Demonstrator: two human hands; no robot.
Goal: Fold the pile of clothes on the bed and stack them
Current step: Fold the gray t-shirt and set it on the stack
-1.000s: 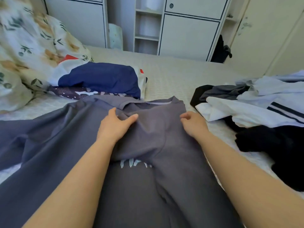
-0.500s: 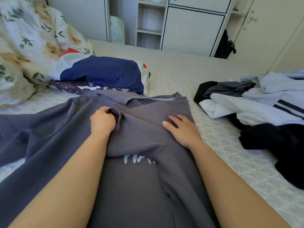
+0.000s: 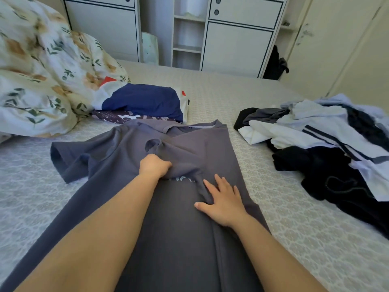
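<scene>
One grey short-sleeved cotton T-shirt (image 3: 179, 218), spread lengthwise down the middle of the bed (image 3: 263, 106), collar toward the far edge, right side folded inward, left sleeve splayed toward the left edge. Two bare hands on it: left hand (image 3: 154, 166) fisted round a bunched fold of the grey cloth at chest level; right hand (image 3: 224, 202) flat, fingers straight and spread, pressing the folded-over part beside a pale printed logo (image 3: 182, 179). One stack of folded garments (image 3: 145, 105), navy on top, patterned beneath, just beyond the collar. One unfolded heap of white, pale-blue, grey and black clothes (image 3: 328, 144) along the right edge. One floral duvet (image 3: 46, 76) at the far left corner. White cabinets (image 3: 237, 36) past the far edge.
</scene>
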